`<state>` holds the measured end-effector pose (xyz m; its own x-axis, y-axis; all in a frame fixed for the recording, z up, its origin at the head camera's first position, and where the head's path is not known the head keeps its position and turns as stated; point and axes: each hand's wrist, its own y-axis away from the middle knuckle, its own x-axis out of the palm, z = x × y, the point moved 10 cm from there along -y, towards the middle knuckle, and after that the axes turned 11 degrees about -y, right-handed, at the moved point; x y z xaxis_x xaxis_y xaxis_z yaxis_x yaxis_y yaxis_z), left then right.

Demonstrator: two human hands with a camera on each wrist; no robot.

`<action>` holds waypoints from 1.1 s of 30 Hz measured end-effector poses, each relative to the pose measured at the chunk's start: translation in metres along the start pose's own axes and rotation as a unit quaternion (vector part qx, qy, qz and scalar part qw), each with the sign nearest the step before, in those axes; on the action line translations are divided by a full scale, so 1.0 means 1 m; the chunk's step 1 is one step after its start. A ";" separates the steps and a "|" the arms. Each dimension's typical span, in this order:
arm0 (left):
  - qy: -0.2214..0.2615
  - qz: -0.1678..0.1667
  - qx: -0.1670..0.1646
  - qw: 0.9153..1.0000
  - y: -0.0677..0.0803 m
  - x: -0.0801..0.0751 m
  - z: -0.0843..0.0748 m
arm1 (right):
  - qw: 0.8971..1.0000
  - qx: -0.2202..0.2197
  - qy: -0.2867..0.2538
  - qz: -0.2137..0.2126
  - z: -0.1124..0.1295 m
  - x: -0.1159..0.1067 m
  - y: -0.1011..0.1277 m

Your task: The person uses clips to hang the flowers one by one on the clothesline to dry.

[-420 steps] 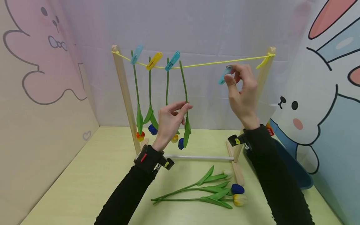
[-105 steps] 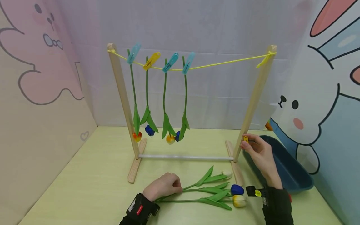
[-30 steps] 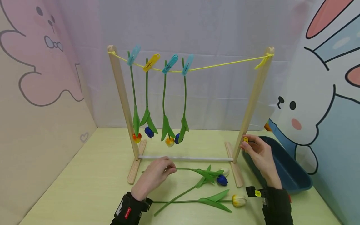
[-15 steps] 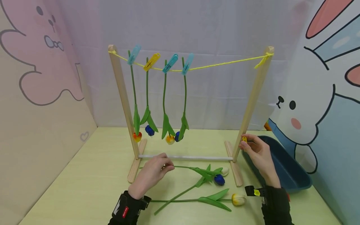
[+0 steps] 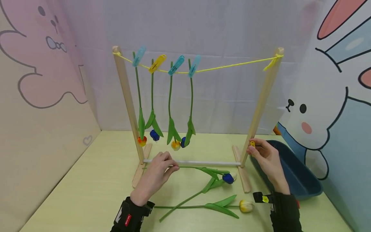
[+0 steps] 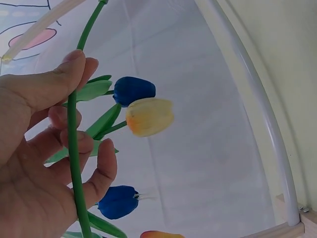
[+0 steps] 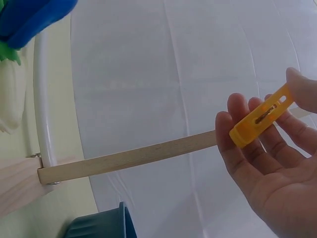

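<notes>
My left hand (image 5: 157,174) pinches the green stem of a blue tulip (image 5: 228,178) between thumb and fingers, low before the rack; its stem (image 6: 73,144) runs across the palm in the left wrist view. The bloom overlaps a white tulip (image 5: 234,176) lying behind it. Beside the right post, my right hand (image 5: 268,159) holds a yellow clothespin (image 7: 262,116) by thumb and fingertips. Several tulips hang upside down from the yellow string (image 5: 232,66), each under a clothespin: light blue (image 5: 139,56), yellow (image 5: 157,63), blue (image 5: 176,65) and light blue (image 5: 194,66).
The string spans a wooden left post (image 5: 126,100) and right post (image 5: 262,103), joined low by a white rod (image 5: 203,163). A yellow-white tulip (image 5: 246,206) lies at the table's front. Behind the right hand stands a dark blue basin (image 5: 314,188).
Over the last second the left hand has moved slightly up and away with the blue tulip, whose bloom has risen. Earlier, a light blue clothespin was fixed on the fourth hanging tulip.
</notes>
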<state>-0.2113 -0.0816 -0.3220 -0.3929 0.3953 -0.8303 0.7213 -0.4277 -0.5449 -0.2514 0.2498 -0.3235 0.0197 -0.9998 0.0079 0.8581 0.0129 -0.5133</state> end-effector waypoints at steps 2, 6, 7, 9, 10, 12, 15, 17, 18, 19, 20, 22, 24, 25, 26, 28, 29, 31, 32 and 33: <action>-0.005 -0.018 0.012 1.000 -0.001 -0.003 -0.002 | 1.000 -0.001 0.004 0.003 0.000 0.000 0.000; -0.024 -0.053 0.036 0.998 -0.001 -0.010 -0.007 | 1.000 0.001 0.012 0.005 -0.001 0.000 0.000; -0.029 -0.060 0.040 0.997 -0.001 -0.011 -0.008 | 1.000 0.002 0.014 0.006 -0.002 0.000 -0.001; -0.044 -0.073 0.047 0.995 -0.001 -0.013 -0.010 | 1.000 0.002 0.016 0.006 -0.002 0.000 -0.001; -0.050 -0.078 0.050 0.994 -0.001 -0.014 -0.011 | 1.000 0.003 0.016 0.006 -0.002 0.000 -0.001; -0.065 -0.091 0.051 0.992 -0.001 -0.016 -0.012 | 1.000 0.004 0.016 0.006 -0.002 0.000 -0.001; -0.092 -0.113 0.051 0.988 0.000 -0.018 -0.014 | 1.000 0.005 0.013 0.005 -0.002 0.000 -0.002; -0.114 -0.128 0.048 0.984 0.000 -0.020 -0.014 | 1.000 0.005 0.008 0.005 -0.002 0.000 -0.001; -0.125 -0.135 0.046 0.982 0.000 -0.021 -0.014 | 1.000 0.005 0.006 0.005 -0.002 0.000 -0.001; -0.138 -0.141 0.045 0.979 0.001 -0.021 -0.014 | 1.000 0.004 0.006 0.005 -0.002 0.000 -0.001; -0.149 -0.147 0.044 0.977 0.001 -0.022 -0.014 | 1.000 0.003 0.005 0.005 -0.001 0.000 -0.001; -0.167 -0.161 0.041 0.972 0.002 -0.025 -0.014 | 1.000 0.002 0.005 0.005 -0.001 0.000 -0.001; -0.180 -0.176 0.040 0.967 0.002 -0.027 -0.013 | 1.000 0.001 0.008 0.004 -0.002 -0.001 -0.002; -0.184 -0.184 0.038 0.965 0.003 -0.029 -0.013 | 1.000 0.001 0.011 0.003 -0.002 -0.001 -0.001; -0.187 -0.192 0.036 0.963 0.003 -0.030 -0.012 | 1.000 0.001 0.012 0.003 -0.002 -0.001 -0.001; -0.188 -0.207 0.030 0.960 0.004 -0.033 -0.011 | 1.000 0.000 0.015 0.002 -0.001 -0.001 -0.001; -0.186 -0.213 0.028 0.959 0.005 -0.034 -0.011 | 1.000 0.000 0.017 0.001 -0.001 -0.001 -0.001; -0.178 -0.222 0.022 0.959 0.005 -0.037 -0.010 | 1.000 0.000 0.018 0.001 -0.001 -0.001 -0.001; -0.173 -0.224 0.020 0.959 0.005 -0.038 -0.009 | 1.000 0.000 0.016 0.002 -0.001 -0.001 -0.001; -0.165 -0.226 0.018 0.960 0.005 -0.038 -0.009 | 1.000 0.000 0.015 0.003 -0.001 -0.001 0.000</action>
<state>-0.1872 -0.0919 -0.2921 -0.8244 0.2708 -0.4969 0.4167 -0.3037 -0.8568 -0.2526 0.2511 -0.3245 0.0089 -0.9997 -0.0207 0.8577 0.0183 -0.5139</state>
